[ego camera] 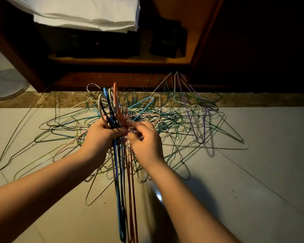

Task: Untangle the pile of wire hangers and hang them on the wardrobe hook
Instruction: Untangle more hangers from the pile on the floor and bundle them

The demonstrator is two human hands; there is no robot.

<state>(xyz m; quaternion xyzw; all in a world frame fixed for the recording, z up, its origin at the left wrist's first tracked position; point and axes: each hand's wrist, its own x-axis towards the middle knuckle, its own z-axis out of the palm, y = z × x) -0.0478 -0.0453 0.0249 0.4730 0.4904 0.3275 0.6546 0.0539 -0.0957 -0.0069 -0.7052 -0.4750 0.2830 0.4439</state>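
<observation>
A tangled pile of thin wire hangers (174,120) in green, blue, purple, white and pink lies spread on a pale tiled floor (253,172), just in front of a dark wooden wardrobe (253,50). Some hangers lean up against the wardrobe's base, across a speckled stone strip (270,99).

Above the pile, the person's left hand (102,135) grips a gathered bundle of blue, black, white and reddish wire hangers (116,163) around the necks. The hooks stick out beyond the fist towards the wardrobe, and the long bodies hang down between the forearms. The right hand (146,141) touches the same bundle just beside the left. Its fingers are curled and pinch the reddish wires at the neck.

Inside the open wardrobe, a folded white cloth (88,13) hangs over the top and a dark boxy object (167,41) sits on a lower shelf. A round pale fan base (5,85) stands on the floor at the far left.
</observation>
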